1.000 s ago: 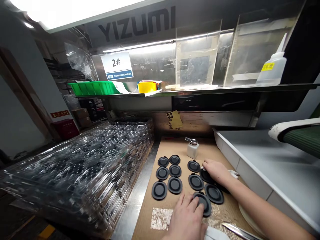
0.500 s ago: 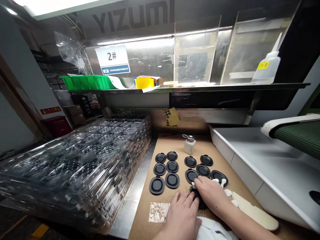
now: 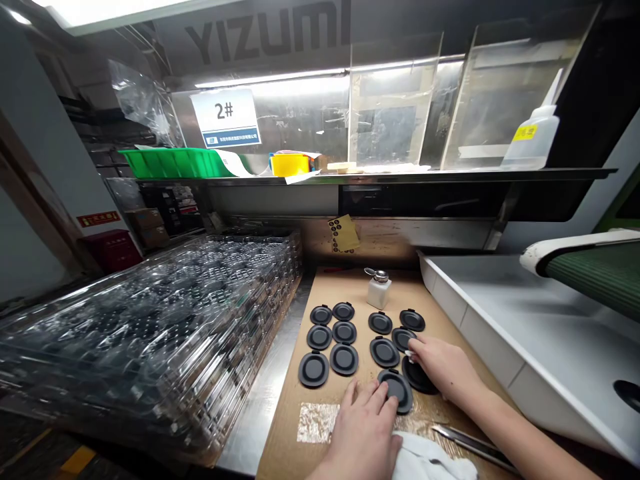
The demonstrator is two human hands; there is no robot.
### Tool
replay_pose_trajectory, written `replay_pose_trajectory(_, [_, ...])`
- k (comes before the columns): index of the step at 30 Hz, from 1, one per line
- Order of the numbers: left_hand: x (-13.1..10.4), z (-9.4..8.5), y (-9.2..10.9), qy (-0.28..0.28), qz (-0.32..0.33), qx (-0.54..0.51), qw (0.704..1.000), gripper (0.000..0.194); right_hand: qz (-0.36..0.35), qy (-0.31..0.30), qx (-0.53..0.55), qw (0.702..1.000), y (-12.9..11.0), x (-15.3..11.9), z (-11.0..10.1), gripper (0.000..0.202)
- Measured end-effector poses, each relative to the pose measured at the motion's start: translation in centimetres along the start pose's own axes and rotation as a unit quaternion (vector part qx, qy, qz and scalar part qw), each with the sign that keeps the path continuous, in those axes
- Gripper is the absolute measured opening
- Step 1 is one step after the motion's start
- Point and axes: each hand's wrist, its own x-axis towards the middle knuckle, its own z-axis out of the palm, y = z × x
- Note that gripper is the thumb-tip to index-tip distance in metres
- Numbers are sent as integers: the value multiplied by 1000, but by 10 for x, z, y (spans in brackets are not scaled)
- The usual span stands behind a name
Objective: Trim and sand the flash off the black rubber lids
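Observation:
My left hand point(image 3: 364, 427) lies with its fingers stretched out on the cardboard. Its fingertips rest on the near edge of a round black plastic cap point(image 3: 395, 392) with a small tab. My right hand point(image 3: 443, 363) is pinched around a small white piece point(image 3: 410, 356), perhaps a swab or wipe, mostly hidden by the fingers. Under that hand is another black cap point(image 3: 417, 377), partly covered. Several like caps point(image 3: 344, 359) lie in rows ahead. Below my left hand is a white cloth point(image 3: 425, 460), beside a slim metal tool point(image 3: 470, 445).
Stacked clear trays point(image 3: 200, 320) stand on the left. A white dispenser bottle point(image 3: 379, 293) sits at the back of the cardboard point(image 3: 295, 420). To the right are a large white bin point(image 3: 500, 333) and a green conveyor point(image 3: 595, 273). A shelf point(image 3: 400, 175) crosses above.
My right hand has moved right, off the cap by my left hand, to the neighbouring cap, which now lies nearer me. The metal tool has come into view; the cream-coloured piece is out of sight.

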Motion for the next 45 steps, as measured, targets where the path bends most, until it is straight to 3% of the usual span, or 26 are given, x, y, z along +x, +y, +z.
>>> replay_pose_trajectory(5, [4,-3,4,11,1,10,1000,50,-9,-13,11,1000,3,-1,9,24])
replay_pose_trajectory(12, [33,-9,24,17,50,28,998,49,-17,-31,12,999,7,5,3,23])
replay_pose_trajectory(17, [44,-6,28,-4,73,34,997,50,110,-4,-21,994,28,-11,-5,26])
replay_pose_trajectory(20, [46,-5,26,-12,77,35,996,50,185,-22,-38,982,40,-17,-3,26])
replay_pose_trajectory(25, [43,-6,24,-10,80,35,996,49,224,-47,-19,973,33,-12,9,29])
replay_pose_trajectory(30, [39,-9,23,1,78,32,996,46,218,-33,7,975,27,-10,10,28])
replay_pose_trajectory(40, [44,-10,24,13,78,12,997,44,127,17,48,991,35,1,10,28])
replay_pose_trajectory(45, [35,-13,23,12,74,0,997,46,137,43,48,988,52,32,6,29])
